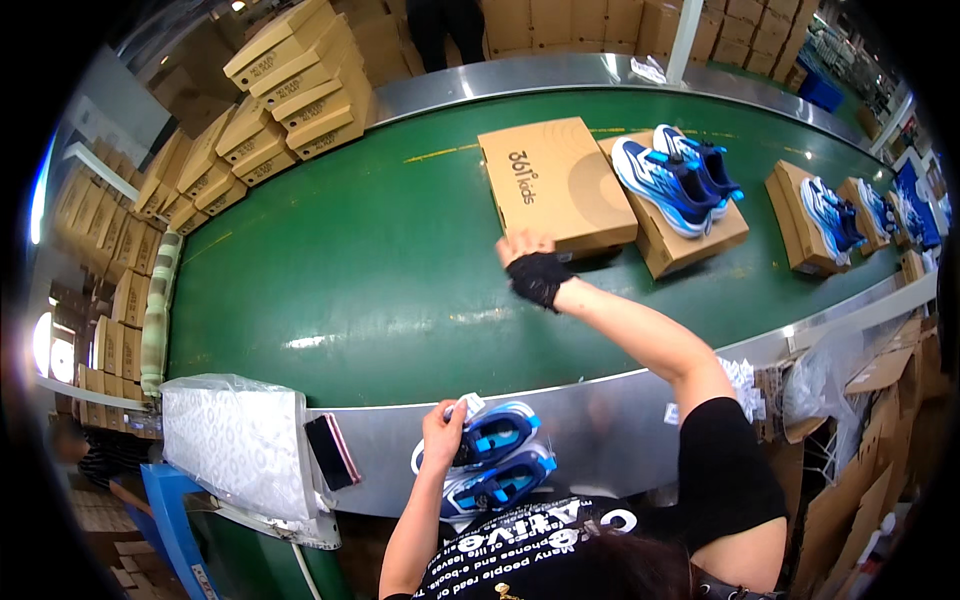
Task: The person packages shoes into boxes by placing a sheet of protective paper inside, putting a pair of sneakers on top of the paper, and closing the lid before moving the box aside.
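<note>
Belt [330, 240]: one, green, fills mid-frame; I'd say its flat run is why the boxes sit spaced along it. Box stacks [320, 85] crowd the upper left, too many for me to count cleanly, probably piled tight to save room. One wrapped pack of white patterned sheets [235, 440] lies lower left, likely parked there for reach. One lidded box [555, 185] lies flat, upper centre. Just right of it, one box [695, 255] carries two blue-and-white shoes [665, 185] on top, I'd guess so box and pair stay matched. Farther right I count at least two more shoe-topped boxes [790, 215]; the ones at the rim are too small to tally. Two nearer shoes [500, 485] lie side by side, lower centre, presumably kept close for easy handling. One phone [335, 450] lies left of them on the steel ledge [385, 440], apart from the shoes. Right hand [530, 262], in a black fingers-bare glove [540, 282], is at the lidded box's near left corner; blurred, can't tell if the fingers grip or just rest. Left hand [440, 435], by the upper shoe: fingers closed, pinching one small white piece [472, 405], probably because it's tiny.
</note>
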`<state>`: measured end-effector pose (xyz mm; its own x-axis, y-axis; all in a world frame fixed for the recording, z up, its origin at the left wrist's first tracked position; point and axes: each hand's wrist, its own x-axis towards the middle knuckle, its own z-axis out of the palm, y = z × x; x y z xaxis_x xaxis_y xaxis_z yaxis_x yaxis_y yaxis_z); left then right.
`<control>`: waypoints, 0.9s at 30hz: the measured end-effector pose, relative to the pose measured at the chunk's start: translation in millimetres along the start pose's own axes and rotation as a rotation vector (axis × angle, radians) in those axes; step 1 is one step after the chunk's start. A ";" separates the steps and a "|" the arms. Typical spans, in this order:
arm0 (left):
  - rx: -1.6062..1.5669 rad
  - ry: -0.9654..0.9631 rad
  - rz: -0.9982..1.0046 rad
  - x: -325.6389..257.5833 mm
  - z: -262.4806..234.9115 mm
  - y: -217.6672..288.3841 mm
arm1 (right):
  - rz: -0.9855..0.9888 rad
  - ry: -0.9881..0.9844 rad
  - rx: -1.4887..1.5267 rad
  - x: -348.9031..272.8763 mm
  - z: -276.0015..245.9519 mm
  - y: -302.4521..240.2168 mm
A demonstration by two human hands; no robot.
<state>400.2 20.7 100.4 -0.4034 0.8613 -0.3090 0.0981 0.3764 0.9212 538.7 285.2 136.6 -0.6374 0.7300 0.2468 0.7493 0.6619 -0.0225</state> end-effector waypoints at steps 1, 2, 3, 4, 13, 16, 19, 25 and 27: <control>-0.003 -0.007 0.004 1.8 4.5 0.0 | 0.055 0.074 -0.073 8.4 32.0 32.7; 0.004 0.000 -0.004 -0.4 5.8 3.9 | 0.139 0.055 -0.020 9.2 44.0 50.5; 0.011 0.014 -0.010 -3.1 4.8 7.6 | 0.184 0.086 -0.172 6.0 46.6 54.2; -0.026 0.013 -0.012 -1.5 6.0 2.9 | 0.181 0.153 -0.175 1.8 54.4 56.2; 0.105 0.312 0.594 10.7 26.7 95.3 | -0.005 0.361 0.643 -118.8 -99.1 -40.1; 0.415 0.247 0.775 19.2 19.9 95.9 | 0.392 0.500 1.251 -150.2 -120.5 -43.8; 0.795 0.256 0.591 40.6 -9.1 45.8 | 0.731 0.672 2.026 -166.6 -124.8 -0.7; 0.511 0.296 0.551 45.3 -67.2 21.8 | 1.332 -0.144 2.061 -266.5 9.3 24.6; 0.342 0.502 0.630 25.8 -82.3 26.0 | 1.190 -0.171 2.060 -272.2 -12.3 12.4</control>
<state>317.5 24.7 135.8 -0.5270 0.7218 0.4487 0.6730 0.0320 0.7390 723.7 92.5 81.0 -0.3239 0.7007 -0.6356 -0.3475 -0.7130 -0.6090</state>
